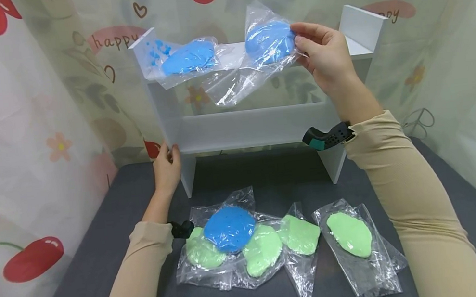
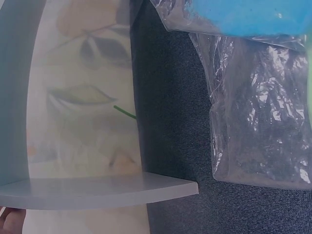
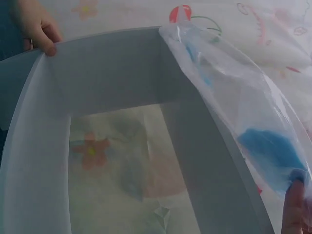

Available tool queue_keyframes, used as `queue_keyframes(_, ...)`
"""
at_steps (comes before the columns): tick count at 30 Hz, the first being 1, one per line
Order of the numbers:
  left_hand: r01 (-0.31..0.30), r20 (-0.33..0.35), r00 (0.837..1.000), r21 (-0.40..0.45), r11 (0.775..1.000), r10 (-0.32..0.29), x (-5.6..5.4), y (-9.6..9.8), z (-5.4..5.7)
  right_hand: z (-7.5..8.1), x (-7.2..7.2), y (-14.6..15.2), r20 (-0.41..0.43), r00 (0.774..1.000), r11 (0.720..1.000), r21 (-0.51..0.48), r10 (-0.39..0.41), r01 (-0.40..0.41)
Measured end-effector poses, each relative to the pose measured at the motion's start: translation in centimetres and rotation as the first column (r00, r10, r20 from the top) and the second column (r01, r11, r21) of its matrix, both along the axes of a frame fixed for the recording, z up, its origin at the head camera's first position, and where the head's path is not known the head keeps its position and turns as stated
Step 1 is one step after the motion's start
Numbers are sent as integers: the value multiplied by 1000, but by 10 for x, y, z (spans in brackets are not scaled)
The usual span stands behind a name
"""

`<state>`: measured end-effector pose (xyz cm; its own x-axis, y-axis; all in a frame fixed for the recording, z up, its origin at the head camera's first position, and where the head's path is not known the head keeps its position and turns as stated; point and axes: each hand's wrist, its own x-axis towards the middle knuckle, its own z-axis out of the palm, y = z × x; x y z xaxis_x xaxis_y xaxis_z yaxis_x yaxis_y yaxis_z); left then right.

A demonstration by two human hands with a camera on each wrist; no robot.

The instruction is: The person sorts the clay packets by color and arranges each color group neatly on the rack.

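Note:
In the head view my right hand pinches the edge of a clear plastic bag with a flattened blue lump inside, at the top shelf of a white rack. The bag's loose end droops over the shelf's front edge. On that shelf's left part lies another bag with a blue lump and small blue bits. My left hand grips the rack's left side panel low down, thumb at its front edge. The right wrist view shows the left hand on the panel and a right finger against the bagged blue lump.
Before the rack, on the dark table, lie several bagged green lumps with a bagged blue lump over them. A separate bagged green lump lies to the right. A patterned curtain hangs around the table.

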<state>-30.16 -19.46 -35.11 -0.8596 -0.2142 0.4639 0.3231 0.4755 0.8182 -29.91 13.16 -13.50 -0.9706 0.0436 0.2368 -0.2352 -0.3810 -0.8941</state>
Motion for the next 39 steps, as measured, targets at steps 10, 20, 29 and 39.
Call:
queue_keyframes(10,-11,22,1000,4,1000,11,1,1,1,3,-4,-10,33,997,993,96,68,-70)
queue_keyframes(20,-10,13,1000,6,1000,9,0,1,1,0,-4,-13,-38,990,929,350,138,-116)
queue_keyframes(29,1,0,1000,8,1000,-1,0,1,0,-3,-12,-25,-172,982,766,619,-80,171)
queue_keyframes(39,7,0,1000,8,1000,-7,0,0,-1,2,-12,-36,-295,945,517,792,-142,325)
